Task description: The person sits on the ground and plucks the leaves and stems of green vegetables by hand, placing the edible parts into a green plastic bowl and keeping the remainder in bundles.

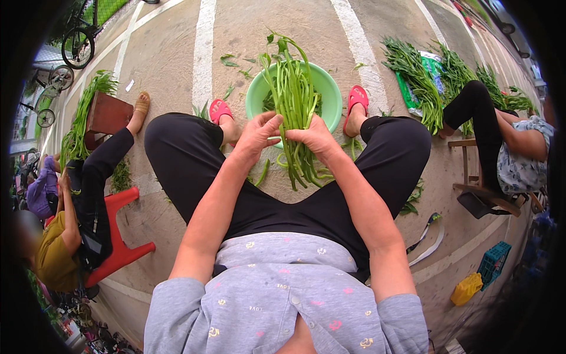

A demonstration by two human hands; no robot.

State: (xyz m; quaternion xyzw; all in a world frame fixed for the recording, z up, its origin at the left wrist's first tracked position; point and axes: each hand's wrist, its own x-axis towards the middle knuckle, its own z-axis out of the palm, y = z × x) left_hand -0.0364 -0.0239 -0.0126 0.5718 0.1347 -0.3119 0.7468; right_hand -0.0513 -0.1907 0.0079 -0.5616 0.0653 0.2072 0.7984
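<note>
A long bunch of green leafy stems, like water spinach (293,97), stands over a light green basin (335,97) between my feet. My right hand (314,138) is closed around the lower part of the bunch, thumb across the stems. The stem ends hang below that hand toward my lap. At the bunch's left side is my left hand (259,133), its thumb and fingers apart, with the fingertips close to or touching the stems. Nothing shows inside its grasp. Cut greens lie in the basin, partly hidden behind the bunch.
Loose leaves (229,60) litter the pavement around the basin. On the right, piles of greens (413,79) lie on a plastic sack near a seated person. To the left, another person on a red stool (121,236) handles greens (82,118) on a brown box (109,116).
</note>
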